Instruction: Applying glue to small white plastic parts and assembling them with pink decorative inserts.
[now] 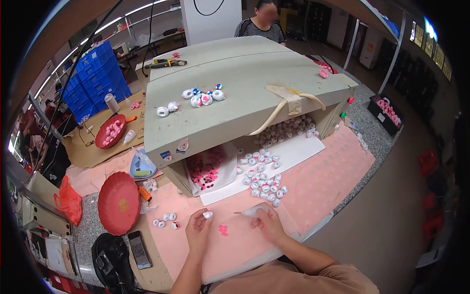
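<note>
Two hands at work here, so going biggest to smallest:

Machine housing: big grey-green box (pixel 245 93) takes up the far middle of the surface (pixel 333 181). Its sloped top carries a loose handful of white rings (pixel 203 96), and its open front spills more onto a white sheet, so it blocks any reach straight ahead.

Pink mat: pink sheet (pixel 313 191) covers the near part of the surface, probably so small parts show up and don't roll far.

Red dishes: one red dish (pixel 119 203) sits near left, close to the left hand; another red bowl (pixel 110 131) with pink bits sits further left.

Phone: dark phone (pixel 139 250) lies at the near left edge, out of the way.

Pile of parts: white capsule pieces (pixel 262 179) lie scattered just beyond the hands, easy to grab.

Right hand: right hand (pixel 268 224) is curled closed around a small squeeze bottle (pixel 254 211), its thin nozzle pointing left toward the other hand.

Left hand: left hand (pixel 198 228) pinches one small white piece (pixel 208 214) at its fingertips, held up just above the mat, facing the nozzle.

Small stuff: a few finished-looking pieces (pixel 165 220) lie to the left, and pink dots (pixel 223 229) lie between the hands.
</note>
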{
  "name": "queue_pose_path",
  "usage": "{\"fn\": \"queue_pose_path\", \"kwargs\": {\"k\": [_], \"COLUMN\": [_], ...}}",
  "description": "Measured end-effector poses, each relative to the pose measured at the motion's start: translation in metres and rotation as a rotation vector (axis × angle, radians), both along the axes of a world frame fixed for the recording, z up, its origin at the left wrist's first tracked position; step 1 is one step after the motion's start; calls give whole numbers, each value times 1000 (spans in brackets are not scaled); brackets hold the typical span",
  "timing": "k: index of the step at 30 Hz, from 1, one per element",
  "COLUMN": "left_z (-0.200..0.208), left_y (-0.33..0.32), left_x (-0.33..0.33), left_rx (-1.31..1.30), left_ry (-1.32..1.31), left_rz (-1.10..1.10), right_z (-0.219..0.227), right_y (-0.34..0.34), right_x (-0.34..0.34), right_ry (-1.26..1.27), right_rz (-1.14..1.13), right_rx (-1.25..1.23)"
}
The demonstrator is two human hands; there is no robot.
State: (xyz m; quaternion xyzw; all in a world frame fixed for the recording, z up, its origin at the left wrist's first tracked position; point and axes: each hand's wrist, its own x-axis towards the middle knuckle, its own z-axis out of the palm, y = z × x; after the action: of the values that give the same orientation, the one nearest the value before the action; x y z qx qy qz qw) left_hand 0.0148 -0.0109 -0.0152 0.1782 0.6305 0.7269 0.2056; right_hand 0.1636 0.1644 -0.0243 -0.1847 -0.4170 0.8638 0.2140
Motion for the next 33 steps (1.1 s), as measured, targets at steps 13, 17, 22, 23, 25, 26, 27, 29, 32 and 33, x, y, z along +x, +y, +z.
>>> {"fn": "queue_pose_path", "kwargs": {"k": [13,17,22,23,25,26,27,29,32,33], "left_z": [13,13,6,2,-5,-8,-7,2,19,16], "left_y": [6,5,1,0,-2,0,-1,10,24,22], "left_x": [8,10,15,14,14,8,7,6,8,14], "left_rx": [-41,-41,-44,-34,-27,-50,-83,15,39,26], "left_ry": [8,19,-4,5,0,7,-5,-68,-113,-126], "left_rz": [-61,-60,-39,-41,-5,10,34,18,12,20], "right_z": [-3,1,0,-1,-3,-2,0,8,19,20], "right_y": [1,1,-4,-4,-2,-1,-4,-5,1,1], "right_x": [-7,-7,2,2,-1,-7,-5,-6,-4,-5], "right_ry": [50,57,74,70,62,73,65,38,97,86], "right_rz": [-14,-24,-17,-30,-12,-19,-15,-105,-80,-107], "right_rx": [-19,-25,-40,-56,-76,-77,-88,-123,-137,-187]}}
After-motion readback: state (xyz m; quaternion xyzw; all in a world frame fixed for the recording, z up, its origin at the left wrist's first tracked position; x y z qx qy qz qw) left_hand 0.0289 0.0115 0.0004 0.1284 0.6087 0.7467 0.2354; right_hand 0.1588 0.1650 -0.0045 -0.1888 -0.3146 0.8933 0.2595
